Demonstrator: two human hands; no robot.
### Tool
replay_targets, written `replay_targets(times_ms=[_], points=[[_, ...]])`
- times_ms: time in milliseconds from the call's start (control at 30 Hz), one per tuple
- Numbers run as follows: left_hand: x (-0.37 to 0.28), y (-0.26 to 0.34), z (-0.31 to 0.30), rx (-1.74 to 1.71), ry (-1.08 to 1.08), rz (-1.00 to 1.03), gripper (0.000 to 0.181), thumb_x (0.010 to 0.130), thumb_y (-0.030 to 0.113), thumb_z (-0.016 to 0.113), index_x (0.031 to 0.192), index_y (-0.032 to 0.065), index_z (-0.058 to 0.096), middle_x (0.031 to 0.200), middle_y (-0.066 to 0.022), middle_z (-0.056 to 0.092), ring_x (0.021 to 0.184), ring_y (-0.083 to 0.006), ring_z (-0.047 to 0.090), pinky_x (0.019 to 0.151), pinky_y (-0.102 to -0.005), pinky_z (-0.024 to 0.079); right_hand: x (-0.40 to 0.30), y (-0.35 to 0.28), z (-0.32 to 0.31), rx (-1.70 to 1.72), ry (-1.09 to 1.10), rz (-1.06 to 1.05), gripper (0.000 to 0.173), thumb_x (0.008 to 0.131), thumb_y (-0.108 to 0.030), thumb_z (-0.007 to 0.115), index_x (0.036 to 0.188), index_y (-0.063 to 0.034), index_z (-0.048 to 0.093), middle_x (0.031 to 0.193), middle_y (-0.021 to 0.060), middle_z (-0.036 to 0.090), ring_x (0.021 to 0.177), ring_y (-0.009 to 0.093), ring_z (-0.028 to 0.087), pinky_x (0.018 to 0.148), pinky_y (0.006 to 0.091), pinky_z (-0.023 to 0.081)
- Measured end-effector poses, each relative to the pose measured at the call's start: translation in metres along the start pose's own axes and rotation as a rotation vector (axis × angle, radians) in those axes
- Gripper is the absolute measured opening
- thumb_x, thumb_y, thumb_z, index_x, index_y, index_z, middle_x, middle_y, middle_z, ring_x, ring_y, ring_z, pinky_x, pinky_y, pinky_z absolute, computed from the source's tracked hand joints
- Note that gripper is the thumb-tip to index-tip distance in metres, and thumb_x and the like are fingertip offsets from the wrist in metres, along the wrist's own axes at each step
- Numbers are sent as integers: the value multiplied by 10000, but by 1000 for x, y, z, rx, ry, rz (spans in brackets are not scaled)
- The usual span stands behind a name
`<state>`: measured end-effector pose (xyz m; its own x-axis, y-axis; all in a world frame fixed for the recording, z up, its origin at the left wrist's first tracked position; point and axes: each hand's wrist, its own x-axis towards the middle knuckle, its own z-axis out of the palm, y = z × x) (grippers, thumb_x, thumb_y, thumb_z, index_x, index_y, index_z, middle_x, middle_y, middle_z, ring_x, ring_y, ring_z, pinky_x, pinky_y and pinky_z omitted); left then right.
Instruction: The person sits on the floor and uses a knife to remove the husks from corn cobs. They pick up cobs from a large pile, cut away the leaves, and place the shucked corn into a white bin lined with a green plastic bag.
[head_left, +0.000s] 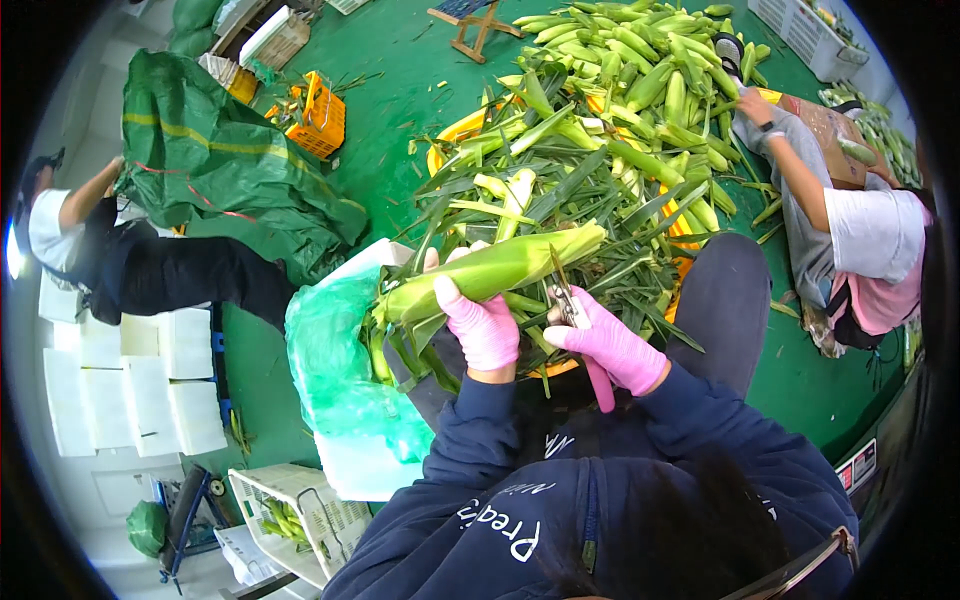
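Note:
My left hand (484, 326), in a pink fingerless-tipped glove, grips a green ear of corn (499, 270) still in its husk. The ear lies slantwise, one end up to the right. My right hand (611, 337), gloved the same way, is closed on pruning shears (600, 382) with pink handles. Their blades stand at the right part of the ear; whether they touch it I cannot tell. Below both hands, cut leaves and husks (570, 187) heap over an orange basket (679, 217). Beyond lies a large pile of corn ears (637, 52).
A white foam box (367, 472) lined with green plastic stands at my left. One co-worker (870, 217) sits at right by a cardboard box (825, 135); another (172, 270) holds a large green sack (202, 150) at left. An orange crate (322, 120) stands beyond.

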<state>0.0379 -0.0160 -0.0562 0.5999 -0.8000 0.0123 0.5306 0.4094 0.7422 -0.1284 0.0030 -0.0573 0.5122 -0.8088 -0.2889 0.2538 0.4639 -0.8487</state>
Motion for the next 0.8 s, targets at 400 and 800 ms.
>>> replay_targets(times_ms=[400, 800], points=[[11, 2, -15, -138, 95, -88, 786, 936, 740, 446, 1224, 18, 559, 1136, -157, 642, 1088, -320, 609, 1035, -448, 477, 12, 17, 19, -561, 128, -241, 310, 828, -129, 696, 1096, 3, 611, 791, 57, 657, 698, 156, 645, 670, 322, 536], [3, 67, -61, -772, -491, -807, 857, 910, 785, 400, 1351, 63, 536, 1088, -102, 608, 992, -335, 614, 979, -533, 456, -16, -112, 5, -126, -688, 450, 450, 821, -181, 676, 1196, 40, 563, 805, 43, 634, 719, 141, 631, 627, 267, 530]])
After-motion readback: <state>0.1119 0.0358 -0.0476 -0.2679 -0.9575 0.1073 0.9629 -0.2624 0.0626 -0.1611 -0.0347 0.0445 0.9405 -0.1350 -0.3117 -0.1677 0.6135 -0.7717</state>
